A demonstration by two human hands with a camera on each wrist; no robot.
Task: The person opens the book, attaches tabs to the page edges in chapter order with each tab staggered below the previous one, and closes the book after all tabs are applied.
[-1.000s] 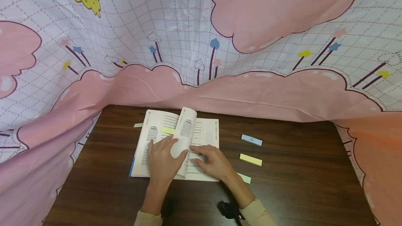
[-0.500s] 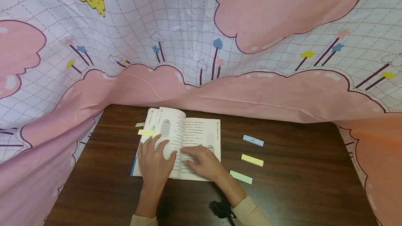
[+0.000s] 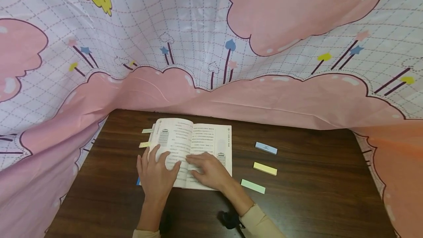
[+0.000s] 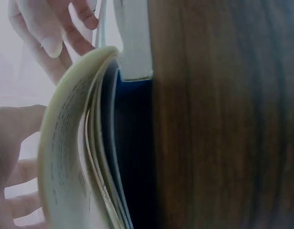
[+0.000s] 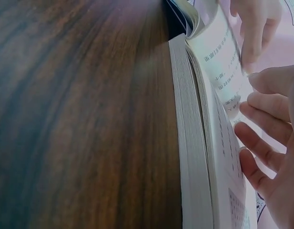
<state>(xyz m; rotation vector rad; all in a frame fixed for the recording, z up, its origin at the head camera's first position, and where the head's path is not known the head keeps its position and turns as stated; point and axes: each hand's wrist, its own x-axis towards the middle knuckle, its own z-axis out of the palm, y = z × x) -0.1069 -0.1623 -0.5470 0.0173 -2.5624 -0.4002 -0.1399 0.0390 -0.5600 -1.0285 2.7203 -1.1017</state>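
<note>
A dark, wood-grained worktop [image 3: 317, 172] is enclosed at the far edge and both sides by a printed cloth [image 3: 198, 17], on which pink clouds, stars and a dashed grid are shown above a pink lower band. The right side of the cloth is tinted orange.

An open book [image 3: 206, 133] is laid on the worktop, left of its centre and close to the far edge. In the wrist views its left-hand pages are seen bowed upward over a blue cover, while the thicker right-hand block is laid flat. From its left edge a pale green tab [image 3: 147, 130] and a yellow tab [image 3: 144, 144] are stuck out, one below the other.

The left hand [image 3: 158, 173] is spread over the left page, its grip wide and nothing clasped. The right hand [image 3: 209, 172] is reached across the right page, fingertips at the central fold, its grip loosely extended and likewise closed round nothing; how firmly the paper is pressed cannot be told.

To the right of the book, a blue strip [image 3: 266, 148], a yellow strip [image 3: 265, 169] and a light green strip [image 3: 253, 186] are set apart in a column, the green one nearest the person.
</note>
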